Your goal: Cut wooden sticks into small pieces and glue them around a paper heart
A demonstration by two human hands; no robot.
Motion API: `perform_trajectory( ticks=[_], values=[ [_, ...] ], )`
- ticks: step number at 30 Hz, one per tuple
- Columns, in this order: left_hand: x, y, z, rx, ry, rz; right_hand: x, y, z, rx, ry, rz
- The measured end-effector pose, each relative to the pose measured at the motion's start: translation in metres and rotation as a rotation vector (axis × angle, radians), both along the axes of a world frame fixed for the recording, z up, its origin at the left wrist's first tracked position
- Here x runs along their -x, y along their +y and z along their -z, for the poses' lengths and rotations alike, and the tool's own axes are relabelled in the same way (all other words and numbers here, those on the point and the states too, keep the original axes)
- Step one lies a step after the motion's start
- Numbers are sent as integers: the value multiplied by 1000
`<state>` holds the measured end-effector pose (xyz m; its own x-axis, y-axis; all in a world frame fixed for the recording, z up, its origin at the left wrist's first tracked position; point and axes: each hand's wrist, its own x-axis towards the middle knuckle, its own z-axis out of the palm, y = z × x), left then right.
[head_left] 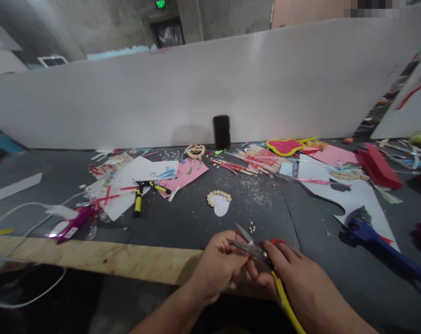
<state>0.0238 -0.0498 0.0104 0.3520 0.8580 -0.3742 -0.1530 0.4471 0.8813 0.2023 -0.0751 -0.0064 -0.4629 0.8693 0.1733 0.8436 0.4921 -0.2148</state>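
Near the table's front edge, my right hand (297,278) is closed round a pair of scissors (254,250) with yellow and red on the handles. The blades are parted and point up and left, with a small pale bit between them. My left hand (219,262) is closed in a pinch right beside the blades; what its fingers hold is too small and hidden to name. Just beyond the blades lies a little pile of small pale pieces (252,227). Farther back is a white paper heart (220,206), its upper edge lined with pale beige pieces.
Yellow-black pliers (138,199) and a purple glue gun (76,223) lie at left. A blue glue gun (377,236) rests at right over white paper (335,195). A phone (222,131) leans on the white partition (144,102), behind red-and-white sticks (259,157).
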Motion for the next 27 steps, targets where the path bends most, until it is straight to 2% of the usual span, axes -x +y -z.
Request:
perform_trajectory(
  ticks=[9, 16, 22, 27],
  values=[
    [-6, 0, 14, -223, 202, -80, 2, 4, 0, 82, -16, 41],
    [-5, 5, 4, -327, 236, -146, 5, 4, -8, 187, 29, 41],
    [-2, 11, -2, -218, 116, -63, -1, 8, -15, 99, 62, 24],
    [1, 9, -2, -102, 14, 34, -1, 6, -9, -24, 67, -5]
  ],
)
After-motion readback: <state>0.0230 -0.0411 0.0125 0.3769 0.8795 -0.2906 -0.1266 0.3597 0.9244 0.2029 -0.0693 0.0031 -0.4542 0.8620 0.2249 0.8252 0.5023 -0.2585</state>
